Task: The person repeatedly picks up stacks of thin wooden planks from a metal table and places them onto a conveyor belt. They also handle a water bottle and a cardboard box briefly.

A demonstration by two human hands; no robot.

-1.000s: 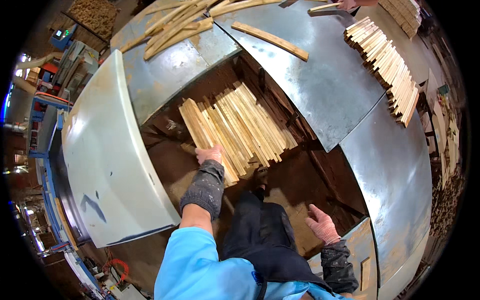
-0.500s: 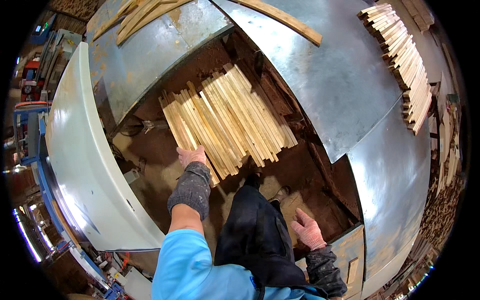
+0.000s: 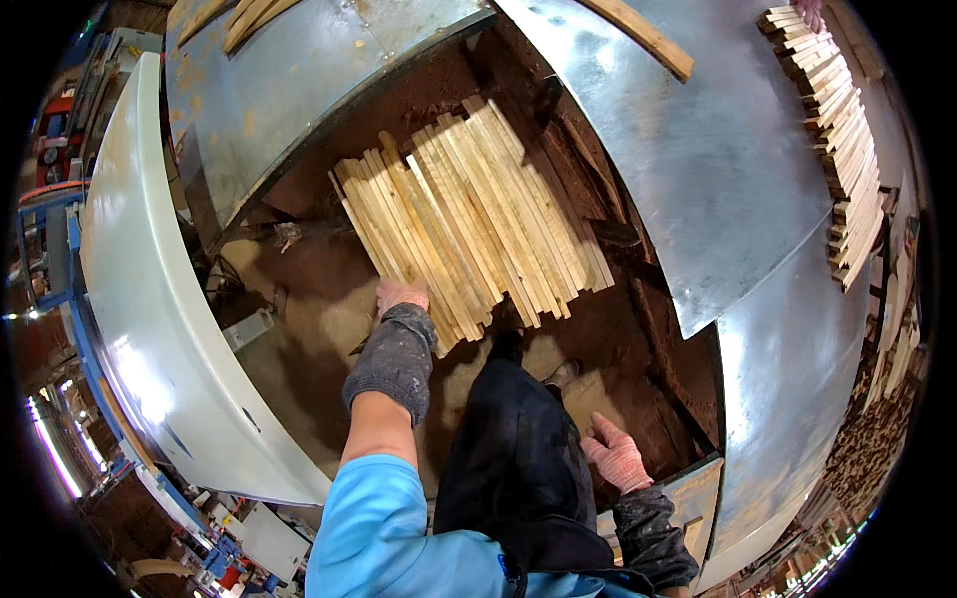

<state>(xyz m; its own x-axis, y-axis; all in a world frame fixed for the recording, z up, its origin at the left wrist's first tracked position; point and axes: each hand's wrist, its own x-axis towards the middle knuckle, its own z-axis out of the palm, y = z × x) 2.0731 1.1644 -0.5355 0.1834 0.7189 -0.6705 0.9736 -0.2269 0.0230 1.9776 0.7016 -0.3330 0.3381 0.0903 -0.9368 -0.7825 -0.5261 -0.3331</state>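
So the strips at the left end of the wood strips (image 3: 469,219), bunched up a second ago, now lie spread in line with the rest, and the whole view has swung a bit too. Closest in, the right hand (image 3: 616,458) hangs loosely open, thumb and finger apart, nothing in it, pretty much the same pose as before. The left hand (image 3: 402,295) is on the near left corner of the strips; fingers are partly hidden, so can't tell how tightly they're curled. Those strips sit side by side in the gap between tables, over a dusty brown floor (image 3: 309,384). Left of that there's a glossy pale curved panel (image 3: 164,299), and on the right a big shiny metal tabletop (image 3: 738,169), scuffed and cloudy. Past the gap is another metal table (image 3: 309,70) with rusty-tan patches. One loose plank (image 3: 643,35) lies across the far edge of the shiny one. Further right, a long row of stacked strips (image 3: 847,149), with a co-worker's hand (image 3: 809,12) now at its top end. Blue-framed machinery (image 3: 75,289) fills the far left.
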